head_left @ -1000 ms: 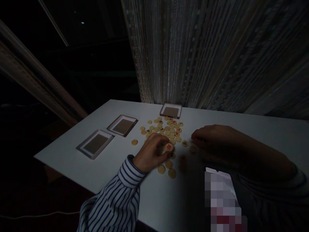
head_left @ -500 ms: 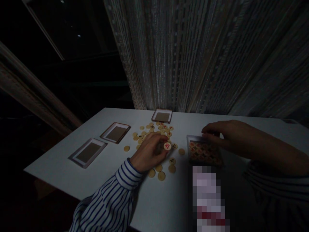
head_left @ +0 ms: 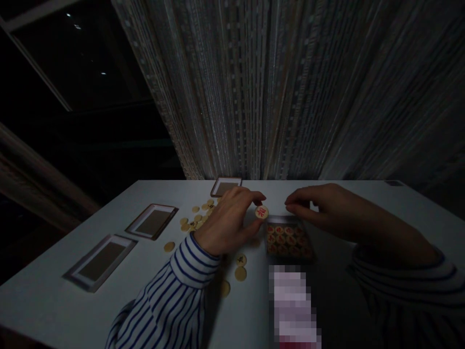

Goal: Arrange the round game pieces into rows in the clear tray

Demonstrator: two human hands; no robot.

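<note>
Between thumb and fingertips my left hand pinches a round Chinese chess piece, its red character facing me. This piece is held just left of the back edge of a small box, in which several red-marked pieces lie in rows. My right hand hovers over the box's back right side, thumb and index finger curved with a slight gap and nothing visible between them. Loose pieces lie scattered on the table, partly hidden behind my left hand. Nearer me are a black-marked piece and a blank-faced one.
Two shallow rectangular trays, one brown-edged and one pale, lie on the left of the white table. Another tray sits at the back. A blurred pinkish-white object is near me. String curtains hang behind.
My left hand has carried the red-marked piece rightward, closer to the box. My right hand stays above the box, now slightly farther from the pieces in it. The view has shifted a little.
</note>
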